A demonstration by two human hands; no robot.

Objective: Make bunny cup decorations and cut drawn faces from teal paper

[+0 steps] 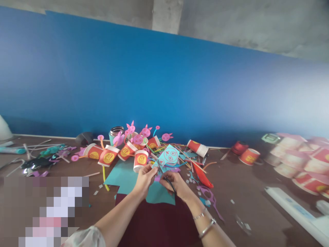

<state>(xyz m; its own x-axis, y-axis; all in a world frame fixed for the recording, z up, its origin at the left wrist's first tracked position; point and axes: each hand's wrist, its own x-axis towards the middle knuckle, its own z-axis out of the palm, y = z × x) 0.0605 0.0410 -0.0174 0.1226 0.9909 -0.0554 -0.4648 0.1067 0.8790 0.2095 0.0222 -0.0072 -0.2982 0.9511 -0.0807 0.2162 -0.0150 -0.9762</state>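
Observation:
My left hand (144, 178) pinches the lower left edge of a turquoise paper piece (170, 155) with a face drawn on it in red lines. In my right hand (176, 184) is a pair of scissors (170, 183) with dark handles; its blades reach up beside the paper, partly hidden by my fingers. Under both hands lie larger turquoise sheets (125, 176). Just beyond, red-and-white paper cups (141, 160) lie and stand in a heap, with pink paper animal heads (138, 139) among them.
A turquoise flask (113, 135) stands by the blue partition (154, 79). Stacked cups (197, 148), a red pouch-like item (203, 174) and purple paper offcuts (209, 195) lie to the right. Farther right are a single cup (249, 156), blurred cup piles (305, 161) and a long white box (290, 204).

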